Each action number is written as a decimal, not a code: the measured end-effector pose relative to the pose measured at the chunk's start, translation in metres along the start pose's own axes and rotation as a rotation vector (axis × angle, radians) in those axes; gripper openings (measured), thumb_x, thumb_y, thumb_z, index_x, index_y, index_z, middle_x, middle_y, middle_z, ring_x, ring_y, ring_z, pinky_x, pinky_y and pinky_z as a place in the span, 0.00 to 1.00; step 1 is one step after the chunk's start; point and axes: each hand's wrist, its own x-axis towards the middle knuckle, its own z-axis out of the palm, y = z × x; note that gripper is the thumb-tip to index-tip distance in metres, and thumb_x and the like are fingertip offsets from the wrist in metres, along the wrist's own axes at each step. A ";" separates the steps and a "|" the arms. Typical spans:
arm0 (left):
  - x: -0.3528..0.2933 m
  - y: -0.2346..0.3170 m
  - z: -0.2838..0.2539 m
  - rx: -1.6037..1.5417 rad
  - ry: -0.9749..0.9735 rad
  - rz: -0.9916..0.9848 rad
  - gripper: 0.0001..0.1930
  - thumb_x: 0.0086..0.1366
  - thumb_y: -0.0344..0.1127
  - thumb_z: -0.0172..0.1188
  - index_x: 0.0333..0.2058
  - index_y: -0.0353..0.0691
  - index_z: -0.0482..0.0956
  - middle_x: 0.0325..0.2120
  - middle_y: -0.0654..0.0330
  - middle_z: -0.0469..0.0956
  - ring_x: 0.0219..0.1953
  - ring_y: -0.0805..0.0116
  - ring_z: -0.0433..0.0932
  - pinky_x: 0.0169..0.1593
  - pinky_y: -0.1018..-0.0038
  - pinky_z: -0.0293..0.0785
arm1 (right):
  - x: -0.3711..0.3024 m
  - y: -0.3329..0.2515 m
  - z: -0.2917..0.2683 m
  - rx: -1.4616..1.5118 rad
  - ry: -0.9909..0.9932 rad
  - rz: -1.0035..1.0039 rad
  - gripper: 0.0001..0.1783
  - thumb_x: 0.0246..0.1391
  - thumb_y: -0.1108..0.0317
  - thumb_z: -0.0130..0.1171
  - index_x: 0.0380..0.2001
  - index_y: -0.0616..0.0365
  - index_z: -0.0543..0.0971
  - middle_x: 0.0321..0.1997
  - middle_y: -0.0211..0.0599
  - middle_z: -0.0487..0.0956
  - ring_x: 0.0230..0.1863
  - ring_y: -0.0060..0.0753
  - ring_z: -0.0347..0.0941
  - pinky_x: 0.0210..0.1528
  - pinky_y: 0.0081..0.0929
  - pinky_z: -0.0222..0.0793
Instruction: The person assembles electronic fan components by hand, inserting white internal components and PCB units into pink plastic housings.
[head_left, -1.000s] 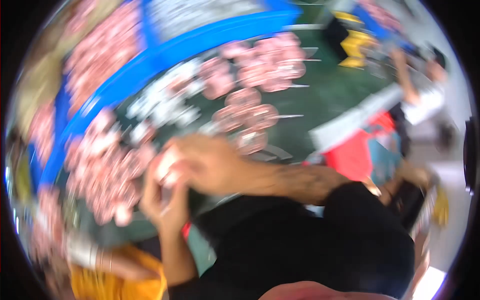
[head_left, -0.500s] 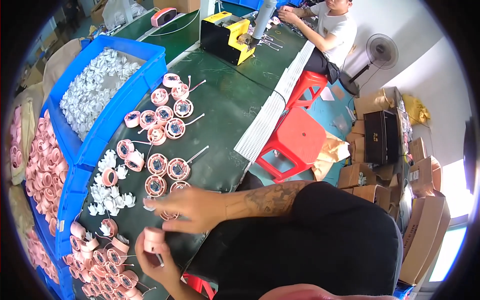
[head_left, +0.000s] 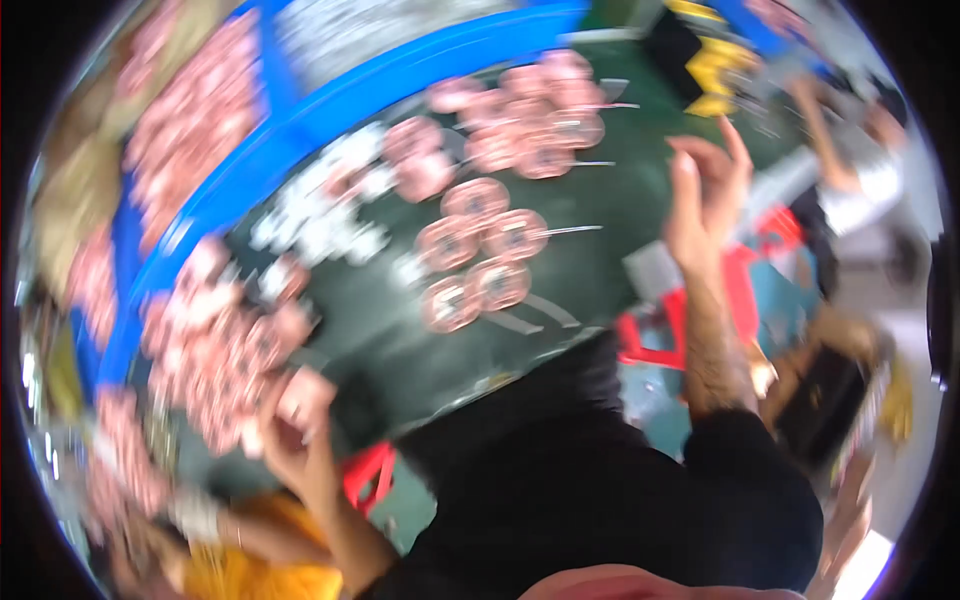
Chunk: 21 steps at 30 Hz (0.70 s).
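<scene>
Right hand (head_left: 706,212) has swung clear, fingers parted, seemingly empty. Left hand (head_left: 296,452) pinches a pink plastic ring (head_left: 308,394) between fingertips; two-handed work appears paused.

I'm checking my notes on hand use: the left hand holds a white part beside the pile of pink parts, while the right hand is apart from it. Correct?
Not quite: the head view shows a pink part in the left hand, not a white one. The rest stands.
</scene>
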 end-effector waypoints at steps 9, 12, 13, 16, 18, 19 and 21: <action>-0.011 0.025 -0.052 0.441 -0.144 0.069 0.26 0.54 0.28 0.76 0.52 0.36 0.81 0.42 0.54 0.82 0.36 0.65 0.80 0.41 0.72 0.79 | -0.007 -0.086 0.114 0.173 -0.329 -0.204 0.09 0.54 0.78 0.69 0.40 0.60 0.85 0.33 0.35 0.84 0.32 0.30 0.77 0.41 0.28 0.71; -0.006 0.013 -0.047 0.607 -0.178 0.134 0.25 0.53 0.33 0.77 0.51 0.41 0.82 0.47 0.53 0.82 0.42 0.54 0.84 0.43 0.65 0.82 | 0.011 -0.127 0.181 0.289 -0.563 -0.433 0.07 0.53 0.70 0.70 0.37 0.53 0.85 0.35 0.37 0.86 0.36 0.38 0.81 0.43 0.35 0.70; -0.004 0.005 -0.046 0.664 -0.165 0.145 0.24 0.53 0.33 0.77 0.50 0.42 0.82 0.48 0.54 0.82 0.44 0.52 0.84 0.43 0.64 0.83 | 0.012 -0.133 0.203 0.187 -0.640 -0.512 0.07 0.53 0.68 0.70 0.36 0.52 0.85 0.35 0.36 0.85 0.38 0.40 0.80 0.44 0.38 0.70; 0.009 -0.002 -0.039 0.699 -0.025 0.215 0.23 0.54 0.34 0.77 0.49 0.44 0.83 0.51 0.55 0.81 0.45 0.52 0.85 0.44 0.63 0.83 | 0.000 -0.139 0.266 -0.024 -0.940 -0.610 0.13 0.50 0.61 0.70 0.39 0.49 0.85 0.40 0.35 0.83 0.47 0.43 0.77 0.49 0.42 0.67; 0.010 0.000 -0.039 0.659 -0.033 0.128 0.22 0.54 0.35 0.77 0.48 0.44 0.83 0.52 0.55 0.81 0.47 0.52 0.85 0.44 0.63 0.83 | -0.017 -0.148 0.297 0.008 -1.087 -0.712 0.22 0.46 0.58 0.72 0.47 0.45 0.83 0.47 0.34 0.83 0.53 0.43 0.75 0.54 0.44 0.65; 0.013 0.003 -0.039 0.693 -0.003 0.204 0.21 0.54 0.34 0.77 0.47 0.44 0.84 0.52 0.56 0.81 0.43 0.55 0.85 0.42 0.64 0.83 | -0.028 -0.154 0.310 -0.039 -1.181 -0.717 0.26 0.44 0.59 0.72 0.51 0.42 0.82 0.51 0.34 0.82 0.58 0.42 0.73 0.58 0.45 0.62; 0.020 0.014 -0.035 0.636 0.037 0.136 0.18 0.56 0.34 0.76 0.45 0.42 0.84 0.47 0.57 0.83 0.29 0.64 0.82 0.32 0.71 0.78 | -0.042 -0.154 0.322 -0.069 -1.270 -0.791 0.32 0.42 0.57 0.75 0.55 0.42 0.81 0.53 0.31 0.80 0.58 0.40 0.72 0.58 0.46 0.60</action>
